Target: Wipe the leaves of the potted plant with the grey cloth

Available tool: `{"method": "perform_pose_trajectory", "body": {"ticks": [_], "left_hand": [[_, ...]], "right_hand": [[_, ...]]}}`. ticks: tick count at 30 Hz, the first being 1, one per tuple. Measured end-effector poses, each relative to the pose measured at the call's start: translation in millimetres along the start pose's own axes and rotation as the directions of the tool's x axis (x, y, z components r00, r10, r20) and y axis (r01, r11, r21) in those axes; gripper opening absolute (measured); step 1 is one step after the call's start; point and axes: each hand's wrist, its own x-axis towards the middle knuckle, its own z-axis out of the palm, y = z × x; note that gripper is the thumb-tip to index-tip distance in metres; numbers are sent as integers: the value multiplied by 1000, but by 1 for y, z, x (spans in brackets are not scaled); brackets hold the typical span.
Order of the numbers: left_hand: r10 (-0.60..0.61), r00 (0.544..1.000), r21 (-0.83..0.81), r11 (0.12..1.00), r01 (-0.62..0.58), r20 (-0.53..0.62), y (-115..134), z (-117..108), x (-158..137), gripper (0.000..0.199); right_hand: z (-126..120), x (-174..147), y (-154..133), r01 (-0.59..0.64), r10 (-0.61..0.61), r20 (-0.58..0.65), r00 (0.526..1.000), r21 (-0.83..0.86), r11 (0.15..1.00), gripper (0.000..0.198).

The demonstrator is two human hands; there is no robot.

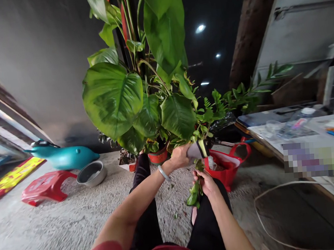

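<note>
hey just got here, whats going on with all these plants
A person is handling greenery by a big-leaved plant. Their left hand holds a tilted grey container, and their right hand grips some leafy sprigs just below it. A red container with handles stands on the floor close by the right hand. What the grey container holds is hard to tell.

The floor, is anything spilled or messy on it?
Yes, a little: green bits lie loose on the floor, in the picture left of the leaves in the right hand. They look odd there, maybe like torn-off leaf pieces.
</note>
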Motion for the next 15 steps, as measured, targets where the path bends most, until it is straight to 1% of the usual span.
{"method": "perform_pose_trajectory", "body": {"ticks": [1, 2, 3, 5, 6, 7, 8, 9, 10, 11, 12, 13, 14, 15], "left_hand": [[-25, 997, 43, 999, 22, 74, 1, -3, -3, 41], [-11, 988, 114, 994, -7, 157, 6, -10, -6, 41], [26, 972, 190, 979, -72, 235, 14, -20, -8, 44], [137, 938, 310, 920, -240, 319, 40, -41, -5, 51], [225, 921, 350, 875, -334, 317, 55, -49, 1, 55], [327, 902, 370, 831, -416, 282, 68, -53, 9, 58], [428, 877, 380, 791, -480, 217, 77, -52, 17, 60], [512, 849, 384, 763, -519, 132, 82, -47, 26, 63], [560, 827, 385, 757, -529, 35, 80, -38, 32, 64], [554, 831, 376, 781, -498, -51, 72, -26, 36, 63], [506, 855, 358, 823, -440, -112, 59, -13, 37, 59], [418, 898, 334, 873, -355, -136, 43, -2, 33, 53], [271, 958, 296, 926, -233, -95, 26, 7, 26, 46], [186, 982, 276, 946, -171, -30, 10, 12, 16, 39]], "right_hand": [[-4, -2, -2, 1, -1, 1, 1000, 2, 1000, 40], [-7, -3, -3, -1, 1, 3, 1000, 4, 1000, 39], [-11, -5, -5, -3, 3, 8, 1000, 5, 1000, 39], [-18, -8, -10, -9, 8, 20, 1000, 15, 1000, 39], [-21, -9, -12, -10, 9, 28, 1000, 26, 1000, 40], [-22, -11, -14, -9, 7, 36, 999, 41, 999, 41], [-22, -12, -16, -6, 4, 42, 999, 58, 998, 43], [-22, -12, -17, -3, 0, 44, 999, 73, 997, 45], [-20, -13, -18, -1, -3, 45, 999, 84, 996, 48], [-18, -13, -18, 0, -4, 43, 999, 90, 996, 51], [-16, -12, -18, -1, -2, 38, 999, 89, 996, 54], [-14, -12, -18, -5, 2, 32, 999, 85, 996, 56], [-13, -11, -17, -6, 4, 25, 1000, 81, 997, 58], [-12, -10, -16, -1, 0, 17, 1000, 74, 997, 59]]}}
